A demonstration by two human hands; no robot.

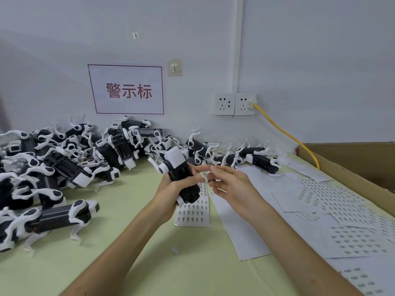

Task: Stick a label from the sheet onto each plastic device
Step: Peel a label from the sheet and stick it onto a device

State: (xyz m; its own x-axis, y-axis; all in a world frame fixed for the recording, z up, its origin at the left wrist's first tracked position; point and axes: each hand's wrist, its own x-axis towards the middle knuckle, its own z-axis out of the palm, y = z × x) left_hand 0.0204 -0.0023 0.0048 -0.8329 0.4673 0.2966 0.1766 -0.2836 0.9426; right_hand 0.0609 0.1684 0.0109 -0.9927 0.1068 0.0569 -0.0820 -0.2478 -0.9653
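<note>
The left hand [171, 189] grips a black and white plastic device [181, 174] above the pale green table [149, 263], with its white end pointing to the wall. The right hand [230, 184] is just beside it, fingers loosely bent toward the left fingertips; whether it pinches a label is too small to tell. Under the hands lies a label sheet [192, 214]. A pile of devices [64, 163] covers the left side. More sheets [342, 210] lie at the right, beside a cardboard box [352, 159].

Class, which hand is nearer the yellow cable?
Right. The right hand is left of the cable; the left hand, gripping a device, sits farther left.
</note>
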